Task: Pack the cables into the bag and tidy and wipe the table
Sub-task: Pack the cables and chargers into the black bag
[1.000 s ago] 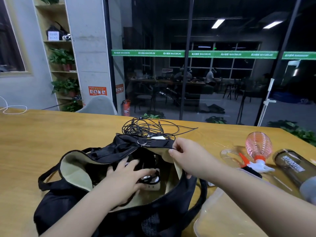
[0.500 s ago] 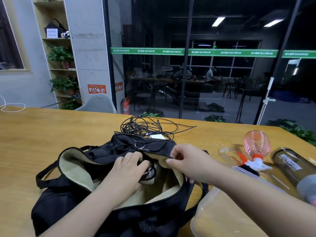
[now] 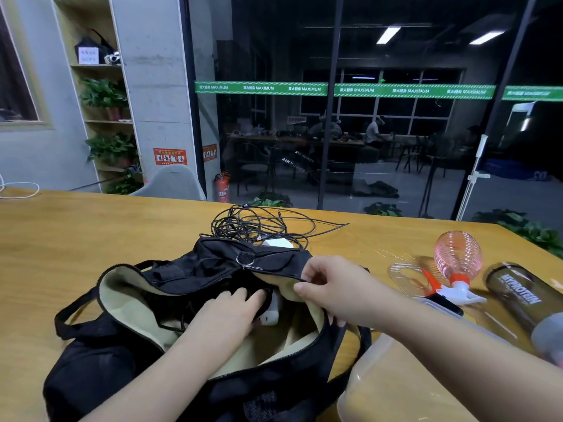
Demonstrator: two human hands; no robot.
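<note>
On table: "HYPROTEIN" bottle (image 3: 518, 303) | left hand (image 3: 227, 313) inside bag (image 3: 100, 370), grip unclear | right fingers (image 3: 307, 274) pinch rim

one bag (image 3: 100, 363), two bottles (image 3: 458, 259), two hands (image 3: 227, 312)

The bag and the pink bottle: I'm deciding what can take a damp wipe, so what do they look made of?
The bag looks like black woven fabric, matte and slack, with a pale soft lining and a zip edge. The pink bottle looks like thin clear-tinted plastic: ribbed, glossy, see-through, with a white and orange trigger head. The table looks like wood or wood-look laminate; I cannot tell which.
</note>
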